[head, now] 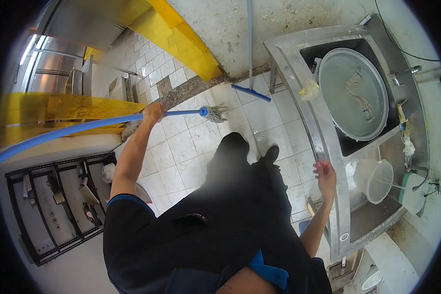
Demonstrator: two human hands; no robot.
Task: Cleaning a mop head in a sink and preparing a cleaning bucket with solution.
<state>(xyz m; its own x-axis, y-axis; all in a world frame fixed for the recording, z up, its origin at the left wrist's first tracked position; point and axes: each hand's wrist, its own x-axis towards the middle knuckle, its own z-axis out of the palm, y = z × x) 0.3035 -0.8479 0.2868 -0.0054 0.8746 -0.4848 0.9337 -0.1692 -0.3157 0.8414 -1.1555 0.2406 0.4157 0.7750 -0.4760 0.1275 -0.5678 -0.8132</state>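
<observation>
My left hand [154, 112] grips the blue handle of a string mop [183, 113]. Its grey mop head [215, 114] is over the white floor tiles, ahead of my feet. The far end of the handle runs off past the left rim of the view. My right hand [325, 175] is held with its fingers curled beside the front edge of a stainless steel sink [325, 147]. I see nothing held in it; whether it touches the sink edge I cannot tell.
A floor squeegee [250, 92] leans at the wall. One basin holds a round tub [334, 110] of cloudy water, the other a clear plastic bucket [380, 182] near a running tap. Yellow strip curtains [191, 44] hang at the doorway. A black rack [58, 205] stands left.
</observation>
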